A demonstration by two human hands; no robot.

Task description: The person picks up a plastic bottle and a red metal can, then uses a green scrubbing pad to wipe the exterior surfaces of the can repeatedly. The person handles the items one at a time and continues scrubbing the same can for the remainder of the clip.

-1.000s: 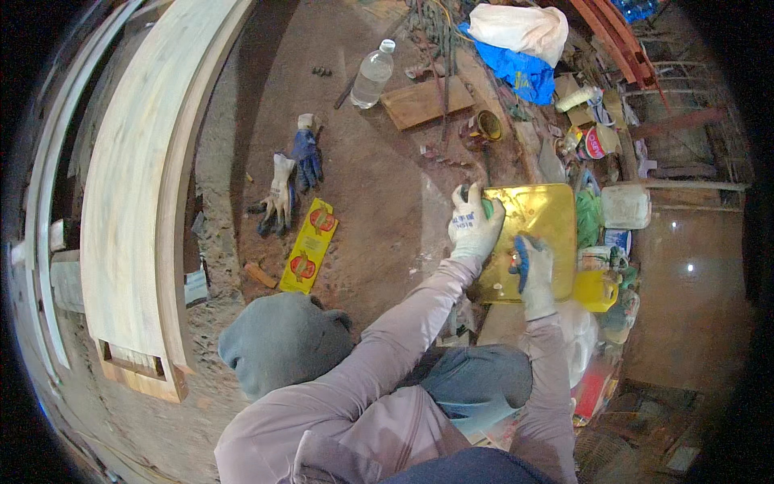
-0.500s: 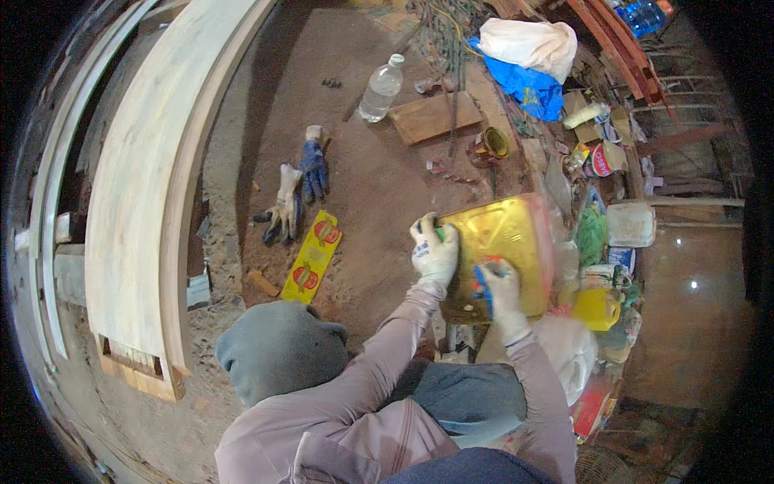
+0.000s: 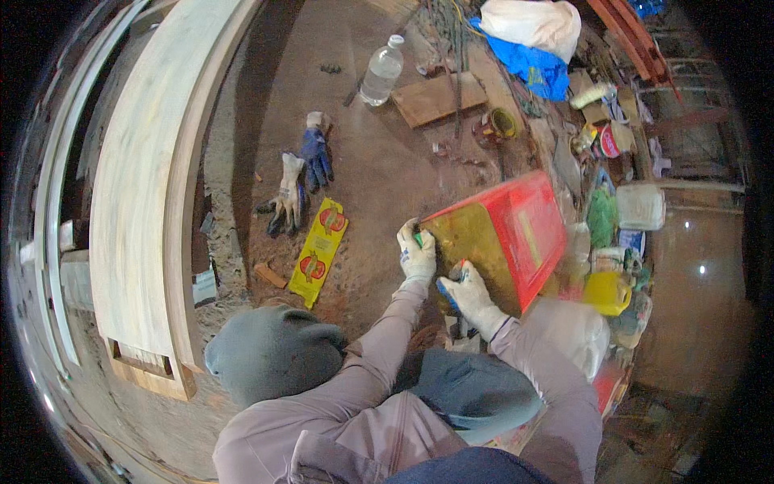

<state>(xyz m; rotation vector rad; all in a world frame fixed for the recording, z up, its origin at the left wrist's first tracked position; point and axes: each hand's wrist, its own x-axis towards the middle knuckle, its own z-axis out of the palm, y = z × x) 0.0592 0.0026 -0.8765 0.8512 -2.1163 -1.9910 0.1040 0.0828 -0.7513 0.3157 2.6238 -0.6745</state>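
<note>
A large rectangular tin (image 3: 532, 234) with red sides and a dull gold end stands tilted in front of me. My left hand (image 3: 417, 254), in a white work glove, is closed on the tin's left edge, with a bit of green showing at the fingers. My right hand (image 3: 476, 298), also gloved, is closed round a small blue tool (image 3: 446, 292) by the tin's near left corner. The tool's kind and working end are mostly hidden by the glove and blurred.
A flattened yellow piece (image 3: 318, 254) and loose gloves (image 3: 317, 149) lie on the dirt floor at left. Beyond are a water bottle (image 3: 382, 71), a wooden board (image 3: 438, 98) and an open can (image 3: 495, 125). Long timber (image 3: 137, 185) runs along the left; a yellow jug (image 3: 606, 293) sits in right-hand clutter.
The tin has turned and tilted, so its red side now faces up at the right. My right hand has moved left and down, closer to my left hand, which still grips the edge.
</note>
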